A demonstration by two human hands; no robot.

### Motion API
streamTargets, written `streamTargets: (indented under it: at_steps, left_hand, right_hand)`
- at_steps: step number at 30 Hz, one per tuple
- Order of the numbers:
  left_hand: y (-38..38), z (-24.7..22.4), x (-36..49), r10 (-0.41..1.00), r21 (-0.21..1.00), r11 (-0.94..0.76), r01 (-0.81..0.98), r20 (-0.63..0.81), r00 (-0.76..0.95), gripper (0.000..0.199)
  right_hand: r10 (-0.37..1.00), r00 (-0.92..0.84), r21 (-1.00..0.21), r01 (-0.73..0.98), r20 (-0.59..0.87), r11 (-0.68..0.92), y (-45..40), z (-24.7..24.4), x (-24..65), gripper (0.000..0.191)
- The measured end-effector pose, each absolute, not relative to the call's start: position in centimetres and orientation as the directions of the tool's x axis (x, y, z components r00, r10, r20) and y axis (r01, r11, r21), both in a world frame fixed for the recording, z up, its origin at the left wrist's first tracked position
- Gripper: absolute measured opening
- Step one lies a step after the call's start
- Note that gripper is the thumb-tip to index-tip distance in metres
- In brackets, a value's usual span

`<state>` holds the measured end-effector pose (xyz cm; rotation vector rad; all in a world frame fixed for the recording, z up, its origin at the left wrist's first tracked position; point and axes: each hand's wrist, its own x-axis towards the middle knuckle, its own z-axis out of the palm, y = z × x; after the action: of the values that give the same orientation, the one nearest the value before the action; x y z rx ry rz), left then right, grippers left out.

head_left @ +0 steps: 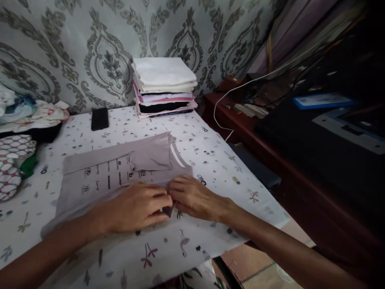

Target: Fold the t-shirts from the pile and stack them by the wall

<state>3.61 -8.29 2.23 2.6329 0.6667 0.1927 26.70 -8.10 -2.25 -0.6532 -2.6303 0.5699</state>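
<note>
Pinching the near edge of the mauve-grey shirt (102, 176) beside its collar, we are holding the fabric between the thumb and curled fingers of our right hand (195, 196). Our left hand (135, 206) is curving over the same edge, its thumb and fingers seemingly closing on the cloth, though the fingertips are partly hidden and dim. The two hands are meeting at the fingers, near the shirt's lower collar end.

The shirt is lying flat on the table (216, 168), close to the near edge, with its collar pointing towards the right edge. Its far side is lying folded inward, the sleeve resting over part of the small dark lettering.

At the far right corner, a stack of folded clothes (165, 86) is standing with white pieces on top. Further left along the far edge, a black phone (100, 119) is lying flat. A loose heap of clothes (33, 116) is spreading over the far left part, with a green cloth (29, 164) showing beneath. Beyond the right edge, a white cable (215, 110) is looping over a dark red desk (222, 98).
</note>
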Motion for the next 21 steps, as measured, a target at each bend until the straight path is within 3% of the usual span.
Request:
streamTargets:
  at_steps: [2,4,6,9,13,16,21]
  left_hand:
    - [-7.4,2.1,3.0,0.583,0.542,-0.683,0.49,0.001,0.812,0.023]
    - [-5.8,1.5,2.3,0.719,0.517,-0.6,0.611,0.012,0.695,0.023]
    - [-4.0,0.6,1.8,0.77,0.352,-0.606,0.713,0.036,0.636,0.019]
    - [-2.6,-0.4,1.9,0.732,0.092,-0.677,0.73,-0.02,0.681,0.017]
    - [-2.5,-0.4,2.3,0.689,-0.061,-0.725,0.686,-0.084,0.72,0.023]
    - [-2.5,0.1,1.8,0.682,-0.057,-0.731,0.68,-0.054,0.729,0.028]
    - [-1.9,0.4,0.3,0.699,0.119,-0.709,0.695,-0.014,0.715,0.031]
  right_hand:
    - [0.464,-0.863,-0.483,0.324,0.202,0.813,-8.5,-2.4,26.7,0.018]
    - [0.468,-0.857,-0.556,0.287,0.214,0.78,-8.7,-2.3,26.9,0.023]
    - [0.511,-0.823,-0.641,0.256,0.249,0.724,-8.5,-2.1,27.1,0.028]
    - [0.651,-0.707,-0.694,0.323,0.275,0.643,-7.3,-1.8,26.9,0.024]
    - [0.798,-0.559,-0.645,0.528,0.226,0.553,-4.9,-2.5,26.5,0.017]
    - [0.828,-0.529,-0.579,0.621,0.188,0.528,-4.0,-3.3,26.5,0.017]
    - [0.847,-0.502,-0.576,0.646,0.174,0.502,-4.0,-3.5,26.6,0.018]
